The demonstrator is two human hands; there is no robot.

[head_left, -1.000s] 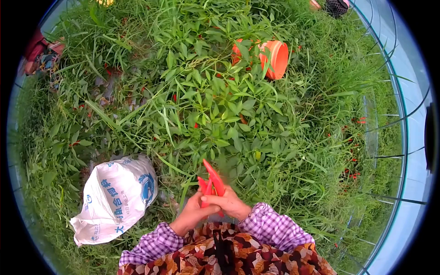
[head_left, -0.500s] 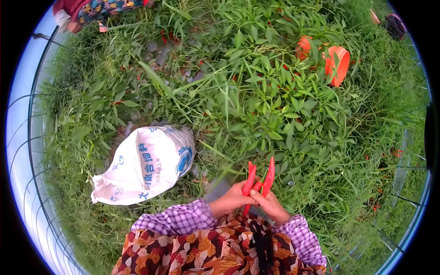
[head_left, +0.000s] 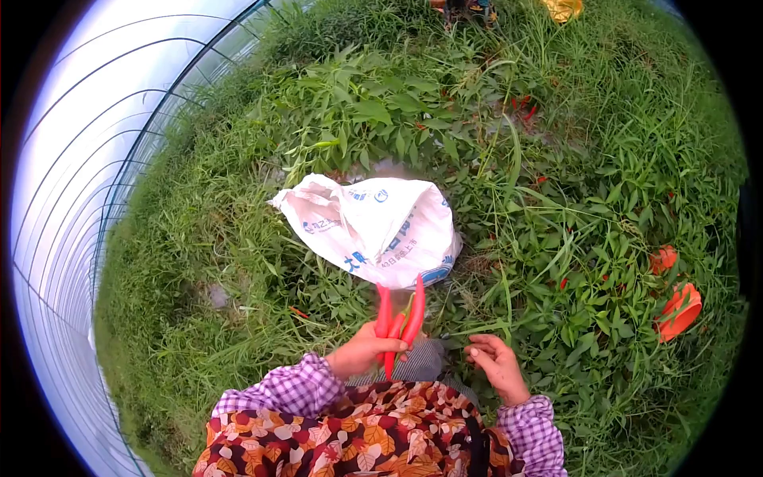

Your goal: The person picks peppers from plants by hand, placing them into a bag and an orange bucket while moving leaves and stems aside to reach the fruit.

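We have our left hand point(head_left: 356, 350) closed around a small bunch of long, slim, glossy red peppers point(head_left: 416, 313), their long axes running away from our body toward the near edge of the crumpled white woven sack with blue print point(head_left: 375, 220). The sack lies just beyond that grip, nearer to it than to our right hand point(head_left: 502, 372), which is empty, fingers loosely curled and apart from the peppers.

Downward view from the head
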